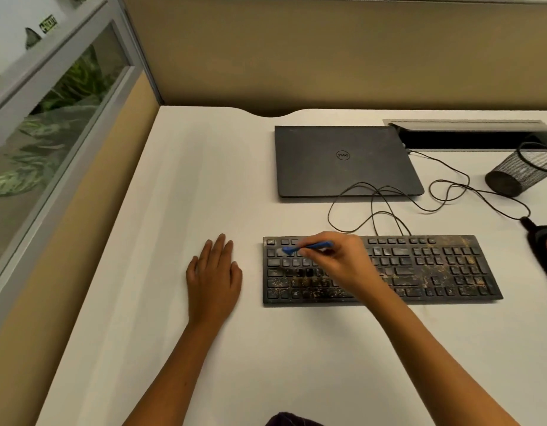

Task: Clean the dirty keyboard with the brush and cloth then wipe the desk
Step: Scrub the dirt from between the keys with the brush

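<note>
A black keyboard (435, 269) speckled with brown dirt lies on the white desk (266, 348). My right hand (343, 262) hovers over its left half and pinches a blue brush (303, 248), whose head touches the upper-left keys. My left hand (213, 278) lies flat on the desk just left of the keyboard, fingers straight, holding nothing. A dark cloth with an orange patch (546, 244) shows at the right edge of the frame, partly cut off.
A closed black laptop (343, 161) sits behind the keyboard. The keyboard's thin cable (444, 186) loops between them. A mesh pen cup (521, 170) lies tipped at the right, beside an open cable tray (469, 135). Partition walls bound the desk's back and left.
</note>
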Demonstrator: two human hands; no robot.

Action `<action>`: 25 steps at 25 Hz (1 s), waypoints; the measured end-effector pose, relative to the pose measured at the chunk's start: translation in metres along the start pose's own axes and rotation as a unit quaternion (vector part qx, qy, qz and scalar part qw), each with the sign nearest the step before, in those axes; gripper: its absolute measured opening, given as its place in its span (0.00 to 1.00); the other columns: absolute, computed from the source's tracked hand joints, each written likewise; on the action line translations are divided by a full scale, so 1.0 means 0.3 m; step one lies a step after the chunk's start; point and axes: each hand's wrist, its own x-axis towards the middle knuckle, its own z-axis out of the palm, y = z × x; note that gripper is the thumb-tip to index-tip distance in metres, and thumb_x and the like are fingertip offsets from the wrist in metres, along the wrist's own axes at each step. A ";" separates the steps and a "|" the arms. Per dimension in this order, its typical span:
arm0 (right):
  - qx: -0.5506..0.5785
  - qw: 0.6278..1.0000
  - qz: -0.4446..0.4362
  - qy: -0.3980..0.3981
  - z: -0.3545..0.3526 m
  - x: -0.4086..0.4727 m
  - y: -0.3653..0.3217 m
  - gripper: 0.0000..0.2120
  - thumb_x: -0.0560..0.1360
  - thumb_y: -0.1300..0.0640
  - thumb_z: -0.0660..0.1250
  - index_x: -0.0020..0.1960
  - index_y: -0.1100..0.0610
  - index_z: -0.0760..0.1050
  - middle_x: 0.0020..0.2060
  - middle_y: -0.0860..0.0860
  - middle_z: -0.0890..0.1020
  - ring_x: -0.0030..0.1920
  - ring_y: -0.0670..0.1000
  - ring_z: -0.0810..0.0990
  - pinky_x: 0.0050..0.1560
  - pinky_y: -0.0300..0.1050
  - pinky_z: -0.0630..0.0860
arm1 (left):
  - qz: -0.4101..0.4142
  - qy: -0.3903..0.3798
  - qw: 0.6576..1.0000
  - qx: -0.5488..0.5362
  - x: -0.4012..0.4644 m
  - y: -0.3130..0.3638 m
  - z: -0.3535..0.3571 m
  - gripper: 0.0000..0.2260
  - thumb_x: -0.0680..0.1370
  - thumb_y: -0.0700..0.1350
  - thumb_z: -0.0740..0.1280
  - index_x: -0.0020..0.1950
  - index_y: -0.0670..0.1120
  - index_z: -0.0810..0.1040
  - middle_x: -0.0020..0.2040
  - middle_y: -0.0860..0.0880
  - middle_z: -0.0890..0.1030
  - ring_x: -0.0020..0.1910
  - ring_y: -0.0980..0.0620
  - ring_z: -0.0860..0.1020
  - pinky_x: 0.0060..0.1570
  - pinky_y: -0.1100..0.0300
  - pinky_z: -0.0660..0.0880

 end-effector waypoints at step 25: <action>-0.249 0.966 0.047 -0.051 -0.168 -0.064 0.115 0.09 0.72 0.63 0.71 0.51 0.55 0.83 0.47 0.50 0.84 0.46 0.50 0.81 0.47 0.37 0.72 | 0.010 -0.026 1.000 -0.005 0.005 -0.014 -0.002 0.23 0.78 0.48 0.52 0.68 0.44 0.76 0.72 0.45 0.72 0.71 0.44 0.70 0.64 0.43 0.67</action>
